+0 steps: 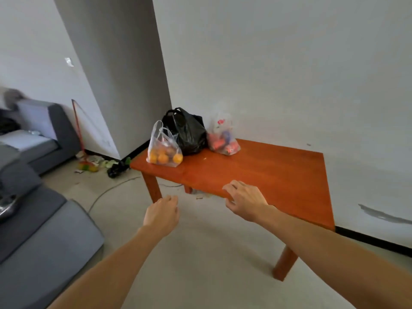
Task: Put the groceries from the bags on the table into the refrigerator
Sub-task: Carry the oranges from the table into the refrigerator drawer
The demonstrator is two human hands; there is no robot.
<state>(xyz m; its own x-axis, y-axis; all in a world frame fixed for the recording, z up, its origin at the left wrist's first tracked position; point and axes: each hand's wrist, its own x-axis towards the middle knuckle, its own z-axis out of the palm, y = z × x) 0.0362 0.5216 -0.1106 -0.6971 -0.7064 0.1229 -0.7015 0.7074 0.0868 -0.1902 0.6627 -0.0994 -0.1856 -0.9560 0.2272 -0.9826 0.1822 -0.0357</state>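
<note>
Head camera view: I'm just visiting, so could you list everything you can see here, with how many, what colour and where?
table: one, orange-brown wood, against the white wall
bag of oranges: one, clear plastic, table's far left corner
black bag: one, black, behind the oranges, by the wall corner
printed bag: one, clear with red and blue contents, right of the black bag
sofa: one, grey, left side
broom: one, red handle, leaning on the left wall
litter: scattered, mixed colours, floor by the pillar
left hand: one, empty, held out short of the table
right hand: one, empty, loosely curled, at the table's near edge
</note>
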